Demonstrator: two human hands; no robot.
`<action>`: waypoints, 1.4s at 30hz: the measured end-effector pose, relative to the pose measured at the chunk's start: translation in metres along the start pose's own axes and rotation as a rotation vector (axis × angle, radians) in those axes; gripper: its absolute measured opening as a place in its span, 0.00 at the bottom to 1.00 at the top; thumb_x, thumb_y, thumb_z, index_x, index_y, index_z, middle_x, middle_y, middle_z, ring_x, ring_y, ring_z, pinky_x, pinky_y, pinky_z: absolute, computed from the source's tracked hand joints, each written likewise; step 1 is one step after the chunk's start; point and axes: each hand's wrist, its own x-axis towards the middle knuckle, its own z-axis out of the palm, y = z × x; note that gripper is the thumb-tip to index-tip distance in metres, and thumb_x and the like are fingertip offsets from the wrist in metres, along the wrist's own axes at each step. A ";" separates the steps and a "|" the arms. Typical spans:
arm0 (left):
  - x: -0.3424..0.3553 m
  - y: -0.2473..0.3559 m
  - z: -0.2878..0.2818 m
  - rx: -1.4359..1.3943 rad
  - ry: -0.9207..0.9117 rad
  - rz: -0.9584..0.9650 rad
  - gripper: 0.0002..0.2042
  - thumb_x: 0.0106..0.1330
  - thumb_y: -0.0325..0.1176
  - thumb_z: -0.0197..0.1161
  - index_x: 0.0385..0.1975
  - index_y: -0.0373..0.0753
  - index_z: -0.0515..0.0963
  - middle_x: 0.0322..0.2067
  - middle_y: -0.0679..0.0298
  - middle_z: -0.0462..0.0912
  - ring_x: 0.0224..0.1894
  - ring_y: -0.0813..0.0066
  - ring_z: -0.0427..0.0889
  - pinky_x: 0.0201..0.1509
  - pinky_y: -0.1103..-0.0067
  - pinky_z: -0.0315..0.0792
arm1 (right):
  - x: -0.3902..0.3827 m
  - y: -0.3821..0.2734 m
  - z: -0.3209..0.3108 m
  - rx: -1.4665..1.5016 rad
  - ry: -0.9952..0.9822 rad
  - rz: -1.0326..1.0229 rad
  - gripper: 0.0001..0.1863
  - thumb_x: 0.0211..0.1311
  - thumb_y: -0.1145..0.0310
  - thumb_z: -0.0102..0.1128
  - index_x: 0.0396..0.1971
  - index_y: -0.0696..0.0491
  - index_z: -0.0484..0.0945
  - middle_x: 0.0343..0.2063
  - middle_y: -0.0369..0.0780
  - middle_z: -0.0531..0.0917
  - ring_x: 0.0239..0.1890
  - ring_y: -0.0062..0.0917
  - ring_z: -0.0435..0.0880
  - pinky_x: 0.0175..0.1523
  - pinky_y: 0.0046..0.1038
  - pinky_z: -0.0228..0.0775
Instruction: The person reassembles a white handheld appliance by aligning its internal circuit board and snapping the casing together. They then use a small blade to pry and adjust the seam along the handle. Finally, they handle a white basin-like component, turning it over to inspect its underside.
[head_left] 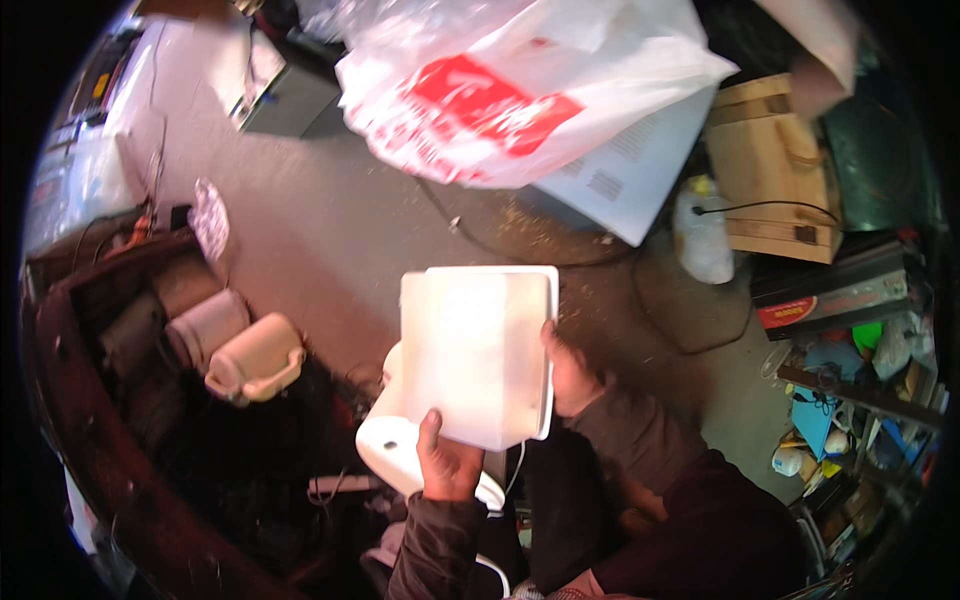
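Observation:
A white, boxy plastic panel [475, 350] with a translucent face is held upright between my two hands. My left hand [450, 460] grips its lower left corner, thumb on the face. My right hand [570, 370] holds its right edge, fingers mostly hidden behind it. Behind and below the panel is a curved white plastic body [390, 450] with a dark round opening and a white cord [516, 470]. Whether it is joined to the panel, I cannot tell.
A dark tub-like frame [90, 400] at left holds beige and pinkish jugs [250, 355]. A large white plastic bag [520, 80] lies ahead, dark cables [680, 350] cross the floor, and cardboard [760, 170], a black box [840, 290] and clutter [815, 420] line the right.

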 end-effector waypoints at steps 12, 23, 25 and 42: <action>0.015 0.044 0.003 0.378 0.043 0.298 0.37 0.59 0.27 0.78 0.70 0.33 0.69 0.62 0.54 0.80 0.67 0.62 0.77 0.73 0.64 0.70 | 0.009 0.022 -0.020 0.092 -0.168 0.129 0.48 0.72 0.30 0.63 0.76 0.53 0.69 0.69 0.42 0.79 0.69 0.38 0.78 0.75 0.47 0.67; 0.018 0.050 0.008 0.741 0.052 0.454 0.50 0.46 0.25 0.89 0.69 0.38 0.63 0.64 0.56 0.74 0.67 0.61 0.76 0.73 0.62 0.73 | 0.044 0.013 -0.043 0.153 -0.171 0.095 0.60 0.53 0.57 0.89 0.82 0.51 0.58 0.74 0.40 0.72 0.76 0.35 0.70 0.78 0.45 0.63; 0.017 0.057 0.013 0.802 0.004 0.460 0.51 0.43 0.25 0.90 0.69 0.38 0.62 0.63 0.56 0.74 0.66 0.61 0.76 0.72 0.62 0.74 | 0.052 0.013 -0.056 0.092 -0.213 0.069 0.60 0.50 0.61 0.91 0.80 0.51 0.60 0.72 0.40 0.74 0.75 0.33 0.71 0.77 0.45 0.64; -0.022 0.163 0.098 0.652 -0.206 0.719 0.61 0.51 0.47 0.90 0.81 0.33 0.57 0.76 0.50 0.68 0.76 0.54 0.72 0.78 0.59 0.70 | 0.010 -0.102 0.058 -0.231 -0.530 -0.241 0.51 0.45 0.75 0.86 0.71 0.56 0.67 0.59 0.39 0.80 0.64 0.29 0.77 0.70 0.35 0.68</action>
